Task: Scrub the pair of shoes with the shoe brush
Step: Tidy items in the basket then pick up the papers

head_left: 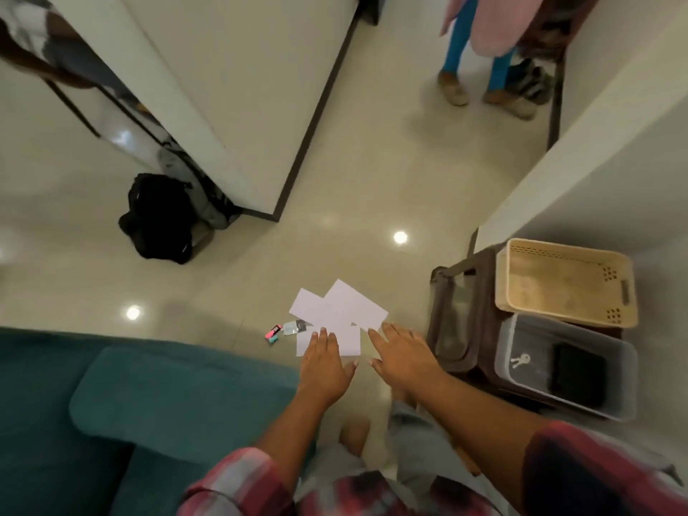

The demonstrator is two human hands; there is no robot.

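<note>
Neither shoe brush nor pair of shoes could be made out; whereabouts unknown. Left hand (324, 361) and right hand (400, 353) were both spread flat, fingers straight, holding nothing, above overlapping white paper sheets (342, 310) on the glossy tiled floor (223, 284).

Judged: brush light and stiff, best gripped across its back; shoes pliable, steadied at the heel.

Teal fabric sofa (149, 396) sat to the left. Beige perforated plastic basket (566, 281) and clear plastic bin holding keys (618, 366) crowded the right.

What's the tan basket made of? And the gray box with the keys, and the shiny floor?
Tan basket: looks like matte plastic, with moulded rows of small holes and a slot handle.
Gray box: probably frosted plastic; its walls look cloudy and thin.
Floor: likely polished tile or stone, since lights mirror in it.
</note>
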